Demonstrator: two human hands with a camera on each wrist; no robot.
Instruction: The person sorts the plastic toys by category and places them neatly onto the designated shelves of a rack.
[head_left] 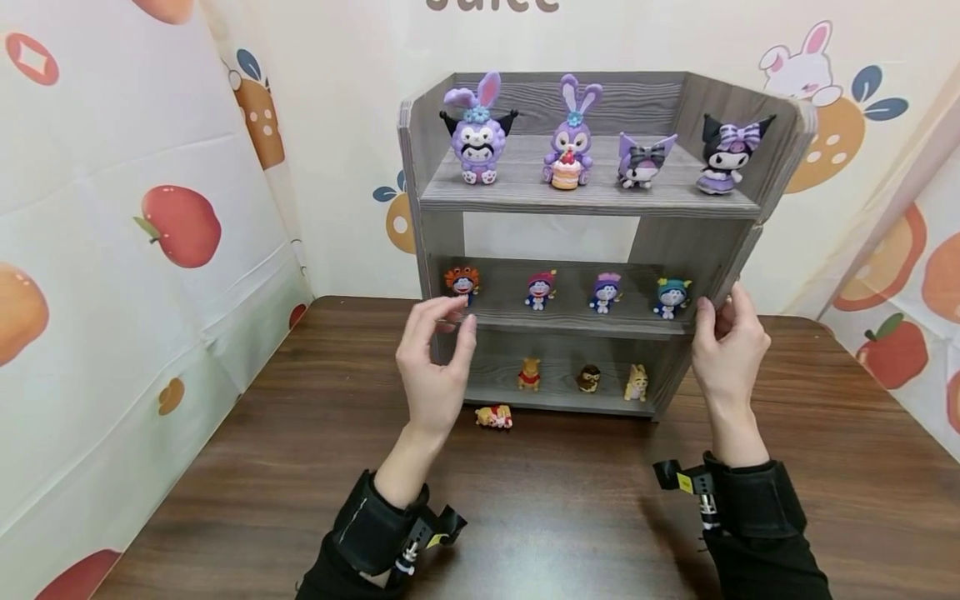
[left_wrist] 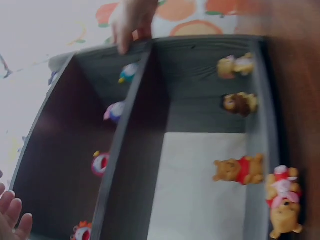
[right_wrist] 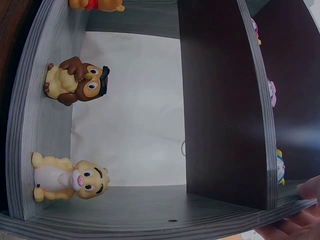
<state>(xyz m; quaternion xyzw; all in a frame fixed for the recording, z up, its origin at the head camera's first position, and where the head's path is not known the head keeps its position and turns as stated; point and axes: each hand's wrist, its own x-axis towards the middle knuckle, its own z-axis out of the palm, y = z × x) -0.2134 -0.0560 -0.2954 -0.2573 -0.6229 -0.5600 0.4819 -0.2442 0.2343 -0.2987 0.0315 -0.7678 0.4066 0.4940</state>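
Note:
A grey wood-grain display shelf with three tiers stands on the table. My right hand grips its right side panel at the middle tier, thumb on the inner side and fingers on the outer. Before the left side of that tier is my left hand, thumb and fingers apart with nothing between them, overlapping the crab-hatted figurine. Below it a Pooh-and-piglet figurine lies on the table against the shelf's front edge. The bottom tier bears a Pooh bear, an owl and a rabbit figurine.
On the top tier stand several purple and black figurines, among them a bunny with a cake and a bow-wearing one. Small hatted figurines line the middle tier. Fruit-printed cloth hangs behind and beside the brown table.

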